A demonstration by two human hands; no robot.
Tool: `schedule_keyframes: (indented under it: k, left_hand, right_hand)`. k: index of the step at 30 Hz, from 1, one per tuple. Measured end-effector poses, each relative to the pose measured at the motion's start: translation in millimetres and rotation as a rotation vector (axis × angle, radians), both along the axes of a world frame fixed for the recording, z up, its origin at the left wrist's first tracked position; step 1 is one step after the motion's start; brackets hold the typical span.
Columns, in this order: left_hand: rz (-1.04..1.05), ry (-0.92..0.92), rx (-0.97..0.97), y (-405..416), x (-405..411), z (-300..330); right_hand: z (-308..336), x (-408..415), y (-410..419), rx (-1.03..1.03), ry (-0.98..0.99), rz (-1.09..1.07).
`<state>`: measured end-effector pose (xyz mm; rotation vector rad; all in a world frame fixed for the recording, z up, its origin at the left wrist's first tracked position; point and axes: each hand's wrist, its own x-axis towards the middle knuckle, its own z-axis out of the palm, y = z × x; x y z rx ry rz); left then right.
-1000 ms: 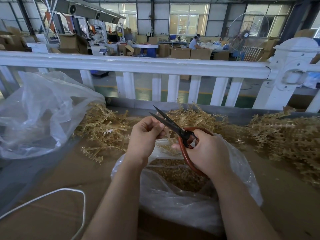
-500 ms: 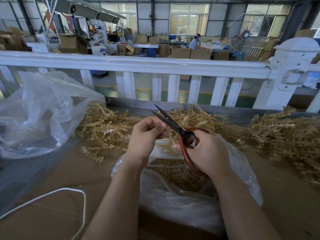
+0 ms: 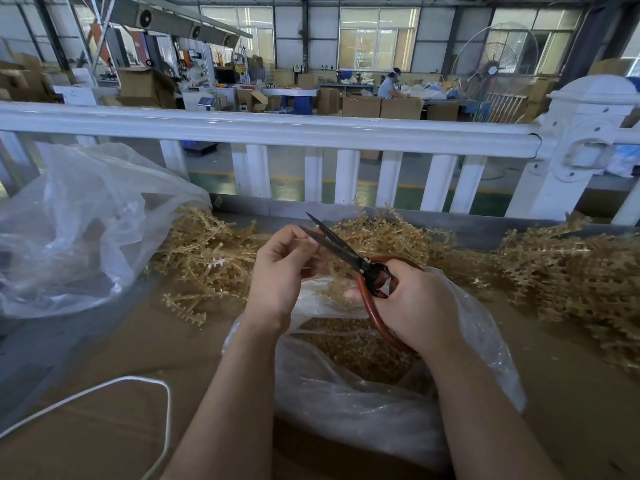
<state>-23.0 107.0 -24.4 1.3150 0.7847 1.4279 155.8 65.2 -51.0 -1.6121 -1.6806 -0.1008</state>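
Observation:
My right hand [image 3: 412, 303] grips red-handled scissors [image 3: 353, 258] whose dark blades are slightly parted and point up-left. My left hand [image 3: 280, 268] pinches a thin tan plastic sprue piece [image 3: 332, 285] next to the blades, right above a clear plastic bag [image 3: 363, 410] that holds several small tan cut pieces [image 3: 353, 351]. The part of the piece inside my left fingers is hidden.
Heaps of tan plastic sprues lie behind my hands [image 3: 207, 251] and at the right [image 3: 571, 271] on the brown cardboard worktop [image 3: 121, 341]. A large crumpled clear bag [image 3: 69, 230] sits at the left. A white cord [image 3: 104, 389] loops front left. A white railing [image 3: 311, 133] borders the far edge.
The scissor blades have shifted slightly up and right and closed a little. My left hand stays pinching the piece at the blades.

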Motion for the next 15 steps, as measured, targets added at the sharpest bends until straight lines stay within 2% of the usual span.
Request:
schedule_keyframes:
  k: [15]
  left_hand:
    - [0.012, 0.105, 0.088, -0.7, 6.4, -2.8]
  right_hand:
    - [-3.8, 1.6, 5.0, -0.063, -0.031, -0.007]
